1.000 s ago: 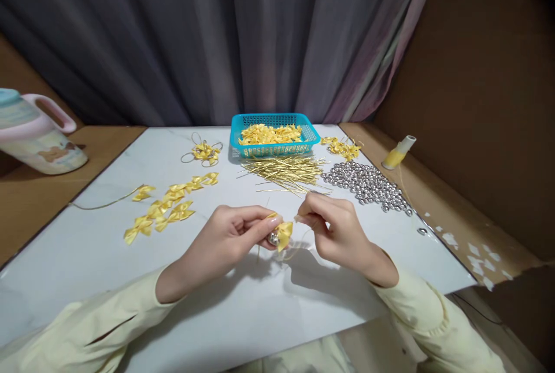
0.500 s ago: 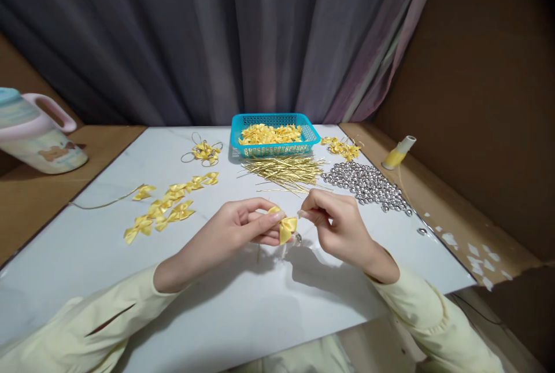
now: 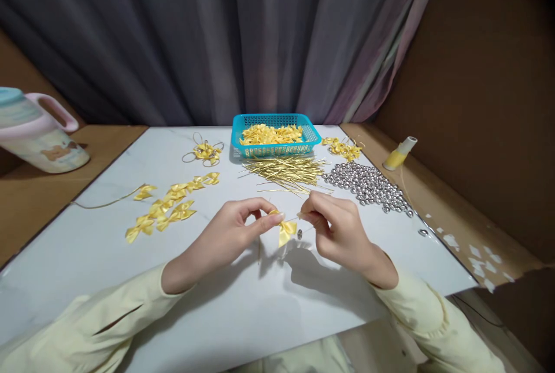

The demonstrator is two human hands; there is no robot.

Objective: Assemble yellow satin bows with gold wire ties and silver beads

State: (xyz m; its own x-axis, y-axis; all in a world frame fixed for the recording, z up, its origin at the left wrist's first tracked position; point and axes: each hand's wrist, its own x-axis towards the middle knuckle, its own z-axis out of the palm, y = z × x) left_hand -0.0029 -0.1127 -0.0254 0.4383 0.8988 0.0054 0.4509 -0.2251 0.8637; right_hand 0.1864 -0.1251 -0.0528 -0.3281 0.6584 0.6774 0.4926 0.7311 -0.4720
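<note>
My left hand [image 3: 243, 225] pinches a yellow satin ribbon bow [image 3: 286, 233] between thumb and forefinger, above the white tabletop. Thumb and forefinger of my right hand [image 3: 336, 225] are closed on the end of a thin gold wire tie [image 3: 293, 220], which runs from the bow and shows only faintly. Just right of the bow, between the hands, is a silver bead [image 3: 299, 234]; whether it hangs on the wire I cannot tell. A thin strand drops below the left fingers.
Behind the hands lie a pile of gold wire ties [image 3: 286, 170] and a blue basket [image 3: 236, 140] of yellow bows. Silver beads [image 3: 368, 185] are heaped at right, near a yellow thread spool [image 3: 396, 156]. Loose bows [image 3: 160, 207] lie at left; a tumbler [image 3: 43, 136] stands beyond them.
The left hand's other fingers have drawn back from behind the bow, leaving it in a thumb-and-forefinger pinch. The bow and bead show more fully; the right hand has barely moved.
</note>
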